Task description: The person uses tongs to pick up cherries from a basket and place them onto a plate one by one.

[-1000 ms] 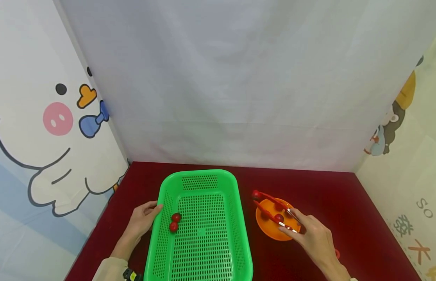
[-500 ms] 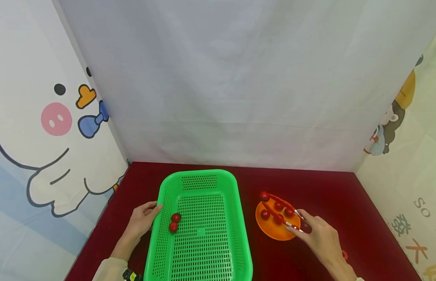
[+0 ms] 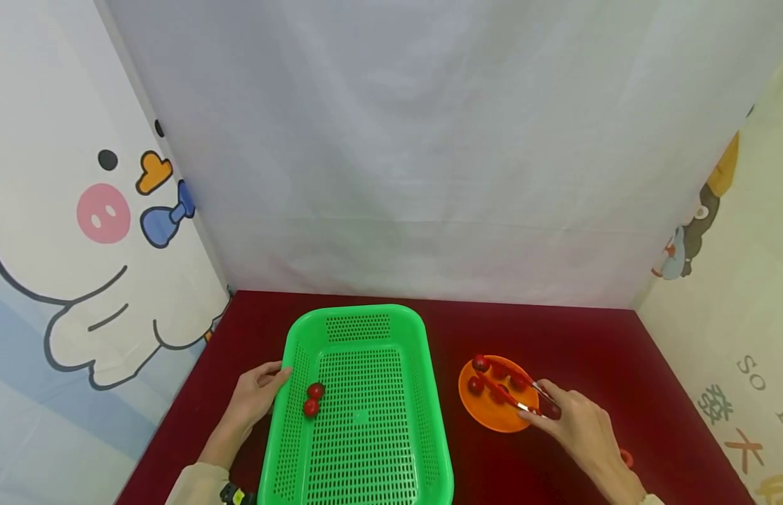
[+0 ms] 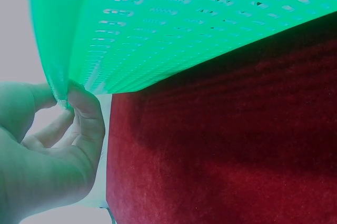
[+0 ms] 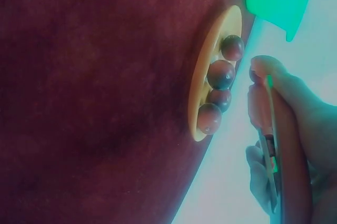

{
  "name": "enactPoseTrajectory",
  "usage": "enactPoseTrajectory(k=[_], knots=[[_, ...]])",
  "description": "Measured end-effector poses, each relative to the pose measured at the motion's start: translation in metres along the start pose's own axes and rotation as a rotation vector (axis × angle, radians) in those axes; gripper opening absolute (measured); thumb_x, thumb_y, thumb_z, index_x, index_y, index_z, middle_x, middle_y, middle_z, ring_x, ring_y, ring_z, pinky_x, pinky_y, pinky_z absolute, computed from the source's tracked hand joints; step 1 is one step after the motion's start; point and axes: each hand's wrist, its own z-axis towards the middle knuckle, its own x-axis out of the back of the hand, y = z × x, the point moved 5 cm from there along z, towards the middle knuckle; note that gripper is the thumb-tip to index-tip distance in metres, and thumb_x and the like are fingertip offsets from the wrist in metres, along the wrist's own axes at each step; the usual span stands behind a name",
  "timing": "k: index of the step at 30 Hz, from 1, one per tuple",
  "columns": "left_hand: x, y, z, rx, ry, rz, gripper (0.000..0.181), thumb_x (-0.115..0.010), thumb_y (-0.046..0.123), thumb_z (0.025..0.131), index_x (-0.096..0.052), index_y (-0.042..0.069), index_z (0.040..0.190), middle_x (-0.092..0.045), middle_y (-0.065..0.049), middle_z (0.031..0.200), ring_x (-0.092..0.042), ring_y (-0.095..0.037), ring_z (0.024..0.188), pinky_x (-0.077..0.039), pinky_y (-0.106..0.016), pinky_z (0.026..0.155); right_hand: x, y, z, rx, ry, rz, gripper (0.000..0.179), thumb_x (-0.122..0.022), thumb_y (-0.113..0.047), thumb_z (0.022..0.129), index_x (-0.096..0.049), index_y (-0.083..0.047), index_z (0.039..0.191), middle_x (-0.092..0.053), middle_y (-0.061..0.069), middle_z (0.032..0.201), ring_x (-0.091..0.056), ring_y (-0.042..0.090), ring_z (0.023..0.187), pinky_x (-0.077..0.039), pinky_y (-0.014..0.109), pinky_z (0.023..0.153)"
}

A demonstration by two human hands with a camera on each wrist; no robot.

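Observation:
My left hand (image 3: pixel 254 398) pinches the left rim of a green perforated basket (image 3: pixel 438 435); the left wrist view shows thumb and fingers (image 4: pixel 87 108) on its edge. Inside the basket lie two cherry tomatoes (image 3: pixel 312 400), close together at the left. My right hand (image 3: pixel 581 428) holds red-armed tongs (image 3: pixel 509 398), thumb on one arm and fingers on the other. A cherry tomato (image 3: pixel 480 362) sits at the tong tips, over the far left part of an orange plate (image 3: pixel 492 419). Several more tomatoes (image 5: pixel 220 74) lie on the plate, partly hidden by the tongs in the head view.
A dark red cloth (image 3: pixel 574 351) covers the table, with the basket left of the plate. White curtain (image 3: pixel 391 175) closes off the back, and printed sheets (image 3: pixel 745 280) hang at both sides. A red loop (image 3: pixel 626 458) shows beside my right wrist.
My right hand has shifted right and slightly nearer, bringing the tongs and tomato from past the plate's far left edge to over the plate. My left hand and the basket stay put.

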Motion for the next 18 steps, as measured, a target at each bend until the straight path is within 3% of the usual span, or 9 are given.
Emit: enactPoseTrajectory(k=[18], knots=[[0.000, -0.002, 0.001, 0.007, 0.002, 0.008, 0.057, -0.057, 0.032, 0.108, -0.046, -0.007, 0.149, -0.065, -0.026, 0.122, -0.068, -0.018, 0.083, -0.058, -0.033, 0.070, 0.005, -0.001, 0.014, -0.006, -0.162, -0.056, 0.044, -0.093, -0.041, 0.074, -0.071, -0.011, 0.098, -0.034, -0.009, 0.058, -0.032, 0.009, 0.055, -0.028, 0.023, 0.047]])
